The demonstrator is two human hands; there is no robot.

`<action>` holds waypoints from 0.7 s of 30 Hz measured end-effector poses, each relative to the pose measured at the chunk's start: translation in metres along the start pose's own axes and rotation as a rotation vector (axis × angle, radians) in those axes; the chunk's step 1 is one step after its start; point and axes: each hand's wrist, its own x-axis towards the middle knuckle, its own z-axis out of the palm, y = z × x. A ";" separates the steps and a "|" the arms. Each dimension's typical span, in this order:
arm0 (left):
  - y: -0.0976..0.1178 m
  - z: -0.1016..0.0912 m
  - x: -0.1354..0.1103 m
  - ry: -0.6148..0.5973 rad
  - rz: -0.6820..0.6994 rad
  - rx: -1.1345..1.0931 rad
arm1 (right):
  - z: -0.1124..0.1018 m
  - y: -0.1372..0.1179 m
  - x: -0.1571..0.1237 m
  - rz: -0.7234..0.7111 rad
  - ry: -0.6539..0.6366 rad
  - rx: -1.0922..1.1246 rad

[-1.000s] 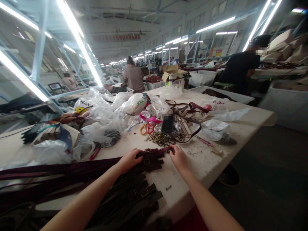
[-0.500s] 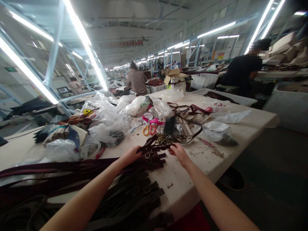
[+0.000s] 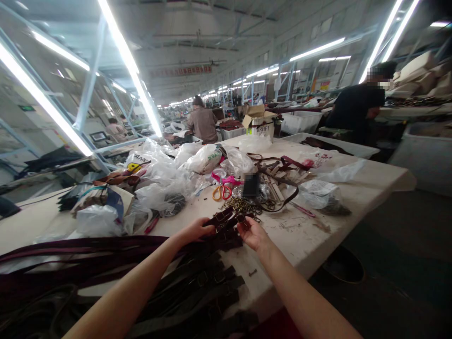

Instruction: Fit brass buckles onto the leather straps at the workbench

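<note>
My left hand (image 3: 195, 230) is closed over a bundle of dark maroon straps with brass buckles (image 3: 226, 225), gripping it just behind the buckled ends. My right hand (image 3: 251, 234) cups the same ends from the right, palm partly up, fingers curled on the buckles. The straps' ends are lifted a little off the white table (image 3: 296, 235). Their long tails run left across the table. Beneath them lies a pile of darker buckled straps (image 3: 208, 282). A heap of loose brass buckles (image 3: 243, 205) sits just beyond my hands.
Orange-handled scissors (image 3: 221, 192), pink ribbon, clear plastic bags (image 3: 165, 179) and a tangle of leather straps (image 3: 278, 169) crowd the table's middle. A cardboard box (image 3: 261, 120) stands at the far end. People work at benches behind and at right. The table edge drops off right.
The buckled strap ends, flat on the table a second ago, have been lifted. My right hand turned palm-up under them and my left hand shifted slightly right along the straps.
</note>
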 end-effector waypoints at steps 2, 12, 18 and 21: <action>0.001 0.006 0.001 0.024 0.014 0.052 | 0.002 0.001 0.000 0.045 0.047 0.040; 0.004 0.030 -0.002 0.233 0.083 0.411 | 0.004 -0.004 -0.005 0.102 0.074 0.131; 0.007 0.014 -0.001 0.221 0.058 0.243 | 0.002 -0.006 -0.007 0.106 0.081 0.159; 0.008 0.018 -0.002 0.228 0.074 0.261 | 0.005 -0.007 -0.010 0.124 0.074 0.173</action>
